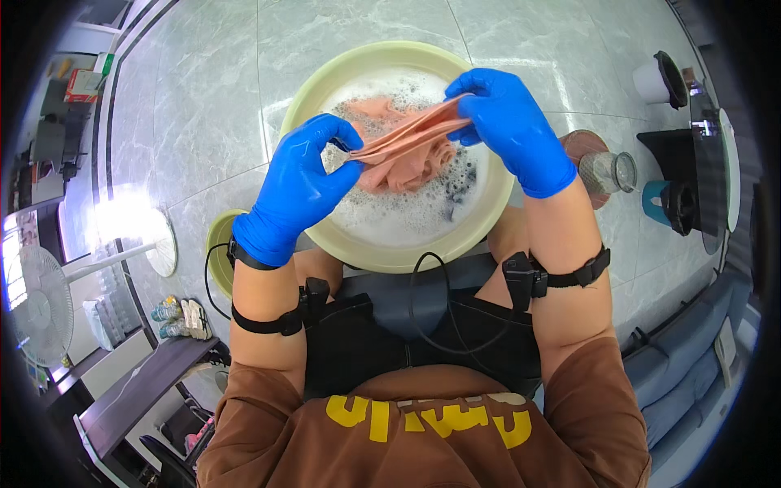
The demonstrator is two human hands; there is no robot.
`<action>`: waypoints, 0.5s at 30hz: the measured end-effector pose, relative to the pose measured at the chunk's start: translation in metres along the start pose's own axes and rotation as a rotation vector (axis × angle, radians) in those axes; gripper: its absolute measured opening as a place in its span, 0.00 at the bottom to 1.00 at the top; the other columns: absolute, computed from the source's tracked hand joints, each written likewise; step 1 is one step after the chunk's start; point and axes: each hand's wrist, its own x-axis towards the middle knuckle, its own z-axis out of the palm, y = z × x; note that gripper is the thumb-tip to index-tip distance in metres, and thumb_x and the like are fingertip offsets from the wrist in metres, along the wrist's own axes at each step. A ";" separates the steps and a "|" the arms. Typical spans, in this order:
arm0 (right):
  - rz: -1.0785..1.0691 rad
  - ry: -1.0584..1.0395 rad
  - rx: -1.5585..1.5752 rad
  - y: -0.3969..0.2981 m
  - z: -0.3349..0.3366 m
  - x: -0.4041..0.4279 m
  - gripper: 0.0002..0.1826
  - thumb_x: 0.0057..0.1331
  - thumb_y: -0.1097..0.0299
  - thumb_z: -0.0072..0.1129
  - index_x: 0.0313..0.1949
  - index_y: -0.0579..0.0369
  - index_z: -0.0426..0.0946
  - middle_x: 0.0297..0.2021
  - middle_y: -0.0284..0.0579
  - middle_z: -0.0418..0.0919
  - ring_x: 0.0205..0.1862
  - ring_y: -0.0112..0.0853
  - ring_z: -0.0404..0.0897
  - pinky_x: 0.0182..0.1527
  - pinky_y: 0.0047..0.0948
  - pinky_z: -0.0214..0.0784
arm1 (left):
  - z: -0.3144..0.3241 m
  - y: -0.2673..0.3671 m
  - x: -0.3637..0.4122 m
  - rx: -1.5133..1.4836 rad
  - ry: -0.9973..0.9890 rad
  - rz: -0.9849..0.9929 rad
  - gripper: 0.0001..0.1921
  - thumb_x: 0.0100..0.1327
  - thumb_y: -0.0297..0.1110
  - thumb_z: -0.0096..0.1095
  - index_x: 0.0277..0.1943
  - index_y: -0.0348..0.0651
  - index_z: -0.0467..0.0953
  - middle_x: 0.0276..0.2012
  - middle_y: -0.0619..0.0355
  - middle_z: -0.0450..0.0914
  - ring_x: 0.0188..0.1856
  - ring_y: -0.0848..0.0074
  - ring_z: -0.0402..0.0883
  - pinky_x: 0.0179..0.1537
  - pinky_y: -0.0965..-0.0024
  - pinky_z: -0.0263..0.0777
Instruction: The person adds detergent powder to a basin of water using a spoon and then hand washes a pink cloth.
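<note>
A wet salmon-pink cloth garment (pixel 406 137) is stretched between my two hands over a large pale-green plastic basin (pixel 390 259). My left hand (pixel 305 177), in a blue rubber glove, pinches one end of a folded edge between thumb and fingers. Gripped in my right hand (pixel 503 125), gloved alike, is the other end, held slightly higher in the picture. The rest of the cloth hangs down into soapy water (pixel 390 222) with white foam and bubbles. A dark patch (pixel 457 189) shows through the suds at the right; what it is I cannot tell.
A smaller green tub (pixel 223 244) stands left of the basin. To the right, a glass jar (pixel 610 171) is by a round brown stool (pixel 589 146). Farther out are waste bins (pixel 656 79), a white standing fan (pixel 161 244) and a grey-blue sofa (pixel 671 360). Loose cable (pixel 415 305) loops over my lap.
</note>
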 end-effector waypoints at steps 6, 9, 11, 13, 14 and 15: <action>-0.342 -0.319 0.398 0.021 -0.010 0.019 0.12 0.65 0.73 0.55 0.44 0.66 0.82 0.39 0.53 0.83 0.43 0.34 0.84 0.46 0.30 0.81 | -0.009 -0.004 0.003 -0.326 -0.035 -0.304 0.15 0.59 0.26 0.62 0.49 0.30 0.81 0.36 0.57 0.81 0.41 0.75 0.78 0.49 0.72 0.70; -0.254 -0.452 0.430 0.008 -0.009 0.016 0.11 0.63 0.73 0.59 0.42 0.68 0.81 0.40 0.51 0.83 0.42 0.35 0.84 0.46 0.30 0.79 | -0.005 -0.021 0.003 -0.580 0.121 -0.322 0.12 0.58 0.27 0.58 0.42 0.30 0.82 0.34 0.57 0.81 0.39 0.76 0.77 0.44 0.75 0.68; -0.464 -0.301 0.041 0.011 0.000 0.017 0.10 0.61 0.74 0.60 0.41 0.66 0.81 0.36 0.50 0.84 0.37 0.34 0.82 0.42 0.29 0.76 | -0.006 -0.017 0.000 -0.715 0.229 -0.474 0.12 0.57 0.27 0.60 0.41 0.30 0.81 0.32 0.58 0.80 0.36 0.79 0.75 0.40 0.77 0.66; -0.551 -0.120 -0.152 0.013 0.005 0.015 0.10 0.60 0.73 0.60 0.40 0.65 0.81 0.33 0.50 0.83 0.34 0.34 0.81 0.40 0.30 0.74 | -0.006 -0.019 0.002 -0.755 0.214 -0.460 0.12 0.56 0.26 0.60 0.42 0.31 0.81 0.32 0.58 0.80 0.35 0.80 0.74 0.39 0.78 0.66; -0.637 0.052 -0.352 0.013 0.007 0.014 0.11 0.59 0.73 0.60 0.40 0.64 0.81 0.30 0.50 0.82 0.31 0.35 0.79 0.38 0.31 0.73 | -0.006 -0.019 0.003 -0.797 0.214 -0.445 0.12 0.55 0.26 0.60 0.42 0.31 0.81 0.32 0.59 0.80 0.33 0.81 0.73 0.38 0.78 0.65; -0.640 0.054 -0.378 0.011 0.011 0.015 0.11 0.58 0.72 0.60 0.40 0.62 0.80 0.27 0.52 0.79 0.27 0.37 0.77 0.36 0.32 0.72 | -0.010 -0.012 0.003 -0.757 0.197 -0.453 0.13 0.54 0.24 0.60 0.43 0.31 0.80 0.31 0.59 0.79 0.32 0.81 0.73 0.37 0.78 0.65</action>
